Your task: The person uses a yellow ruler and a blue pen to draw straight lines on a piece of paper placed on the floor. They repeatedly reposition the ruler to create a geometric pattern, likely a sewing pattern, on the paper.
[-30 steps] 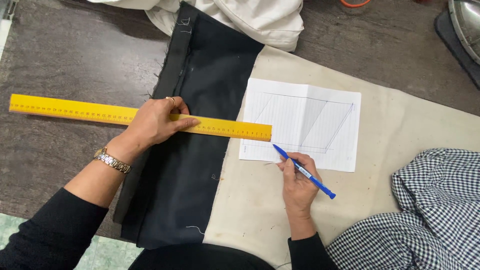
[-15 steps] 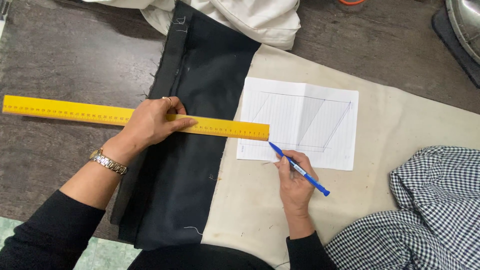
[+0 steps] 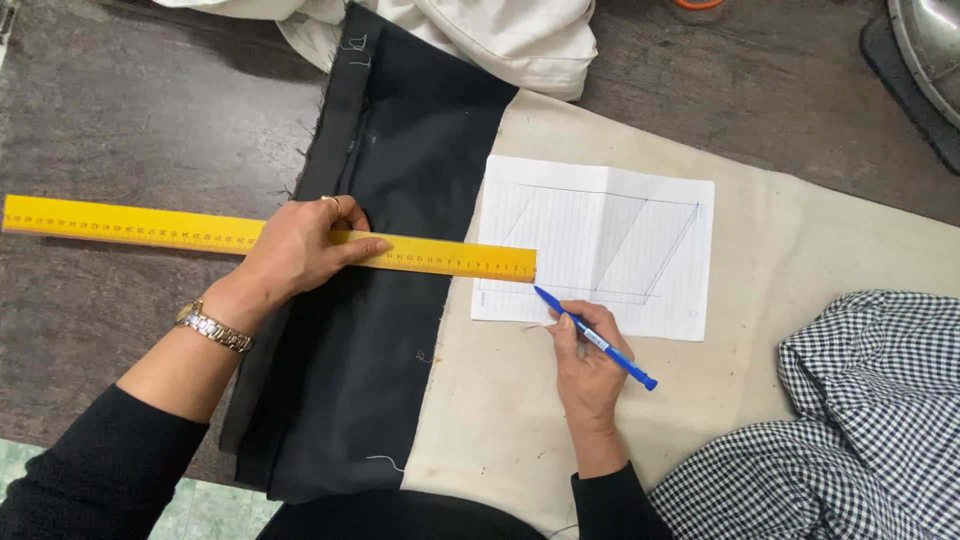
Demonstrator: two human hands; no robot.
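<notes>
My left hand [image 3: 300,248] presses down on a long yellow ruler [image 3: 120,225] that lies across a black piece of fabric [image 3: 390,330]; the ruler's right end reaches the left edge of a white lined paper sheet [image 3: 600,240] bearing a drawn slanted outline. My right hand [image 3: 588,365] holds a blue pen [image 3: 598,340], with its tip touching the paper's lower left part, just under the ruler's end. A gold watch sits on my left wrist. Both arms wear black sleeves.
Beige cloth [image 3: 800,250] lies under the paper on a dark table [image 3: 130,110]. A black-and-white checked fabric [image 3: 850,420] is bunched at the lower right. White fabric [image 3: 500,30] is piled at the top. A metal object [image 3: 930,50] sits at the top right corner.
The ruler with my left hand has shifted slightly left and up in view. My right hand with the pen stays at the paper's lower left edge.
</notes>
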